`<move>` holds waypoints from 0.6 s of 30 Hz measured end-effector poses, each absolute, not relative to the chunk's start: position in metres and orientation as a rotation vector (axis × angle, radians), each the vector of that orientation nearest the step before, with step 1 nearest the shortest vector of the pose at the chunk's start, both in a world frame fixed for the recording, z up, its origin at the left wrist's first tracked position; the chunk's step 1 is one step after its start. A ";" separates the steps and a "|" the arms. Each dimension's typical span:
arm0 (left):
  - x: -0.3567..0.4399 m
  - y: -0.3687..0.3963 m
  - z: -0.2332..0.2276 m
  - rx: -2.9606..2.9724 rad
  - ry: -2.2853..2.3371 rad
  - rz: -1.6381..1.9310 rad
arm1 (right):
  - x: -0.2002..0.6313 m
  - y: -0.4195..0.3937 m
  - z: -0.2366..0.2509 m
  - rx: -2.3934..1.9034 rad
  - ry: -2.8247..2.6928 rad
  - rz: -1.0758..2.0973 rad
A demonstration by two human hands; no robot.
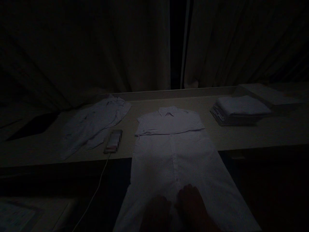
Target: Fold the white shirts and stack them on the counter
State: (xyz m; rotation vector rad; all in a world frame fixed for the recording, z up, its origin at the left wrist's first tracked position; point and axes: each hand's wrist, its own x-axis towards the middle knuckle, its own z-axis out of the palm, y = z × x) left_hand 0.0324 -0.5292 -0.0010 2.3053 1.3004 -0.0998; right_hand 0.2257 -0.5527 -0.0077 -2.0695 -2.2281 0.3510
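Observation:
A light-coloured collared shirt (154,161) lies front up, with its collar at the far end. Its sleeves are folded across the chest in a flat band. The lower part stretches over the table's front edge towards me. My left hand (156,209) rests on or just above this lower part, left of the button strip; it is dark and blurred, so its fingers cannot be made out. Close beside it, my right hand (191,204) lies on the cloth right of the strip, fingers pointing away from me.
Left of the shirt, a phone (113,141) with a white cable (98,188) lies on the table (193,100). A loose, crumpled shirt (96,117) is beyond it. A stack of folded shirts (241,109) sits at the right. Curtains (135,45) hang behind. The light is very dim.

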 end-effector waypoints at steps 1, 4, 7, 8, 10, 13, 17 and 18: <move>0.053 -0.527 0.000 2.274 1.264 -0.200 | 0.224 -0.550 -0.011 -2.122 -2.225 0.336; 0.091 -0.523 0.001 2.174 1.281 -0.307 | 0.223 -0.547 -0.026 -2.221 -2.224 0.274; 0.097 -0.521 -0.002 1.989 1.359 -0.255 | 0.225 -0.546 -0.037 -2.240 -2.224 0.202; 0.096 -0.520 -0.003 1.912 1.375 -0.221 | 0.225 -0.545 -0.038 -2.233 -2.220 0.178; 0.095 -0.517 -0.008 1.764 1.394 -0.147 | 0.228 -0.543 -0.031 -2.203 -2.210 0.139; 0.100 -0.514 -0.019 1.599 1.410 -0.070 | 0.243 -0.541 -0.006 -2.144 -2.190 0.089; 0.112 -0.509 -0.034 1.553 1.459 -0.035 | 0.284 -0.547 0.020 -2.128 -2.047 -0.003; 0.115 -0.508 -0.037 1.562 1.462 -0.038 | 0.296 -0.550 0.021 -2.124 -2.014 -0.017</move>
